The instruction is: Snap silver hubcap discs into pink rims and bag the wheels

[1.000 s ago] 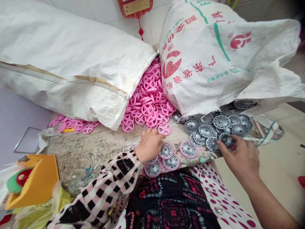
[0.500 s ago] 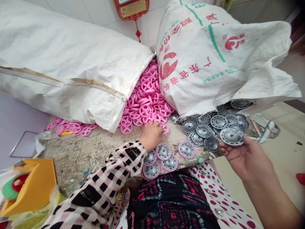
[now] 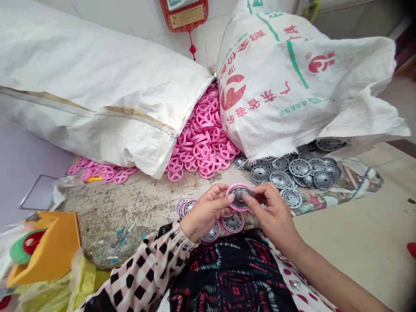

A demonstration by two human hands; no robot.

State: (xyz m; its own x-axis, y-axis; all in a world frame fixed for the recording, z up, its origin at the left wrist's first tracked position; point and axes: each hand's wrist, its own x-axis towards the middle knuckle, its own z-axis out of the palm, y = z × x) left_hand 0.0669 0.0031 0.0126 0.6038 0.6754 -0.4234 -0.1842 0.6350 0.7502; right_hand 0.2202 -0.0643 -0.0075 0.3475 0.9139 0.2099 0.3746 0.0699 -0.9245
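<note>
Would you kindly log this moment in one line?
left hand, right hand: holding grey disc against pink wheel | pink heap: beyond hands | grey pile: to right

The left hand (image 3: 204, 211) partly hides the pink-rimmed discs (image 3: 212, 234).

On the scuffed grey-brown tabletop (image 3: 107, 199), pink plastic spoked wheels (image 3: 201, 151) lie heaped between a plain white sack (image 3: 97, 69), left, and a red-printed white woven sack (image 3: 276, 91), right; round grey plastic discs (image 3: 299, 168) lie before the latter, right of the wheels.
</note>
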